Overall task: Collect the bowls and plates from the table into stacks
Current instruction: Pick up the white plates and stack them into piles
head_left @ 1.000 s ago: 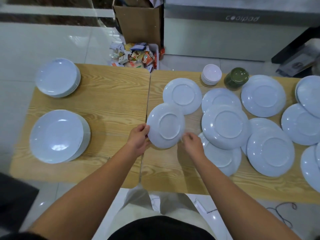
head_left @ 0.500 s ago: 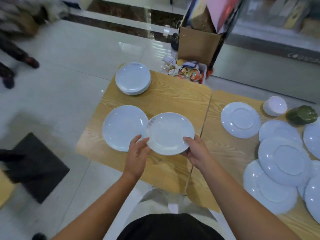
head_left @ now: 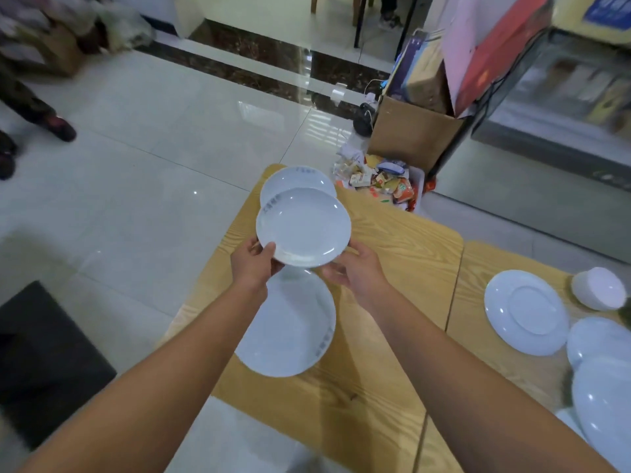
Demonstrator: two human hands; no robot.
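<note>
Since half a second ago the held plate (head_left: 303, 227) has travelled from beside the near stack (head_left: 286, 324) toward the far stack (head_left: 297, 180) at the far left corner of the bench (head_left: 392, 254). It hangs in the air above the left edge, overlapping that far stack. I judge it belongs there by size. It is round, so no long axis; its hollow faces up, roughly level. Left hand (head_left: 254, 266) and right hand (head_left: 358, 273) each have their grip clamped on its near rim.
</note>
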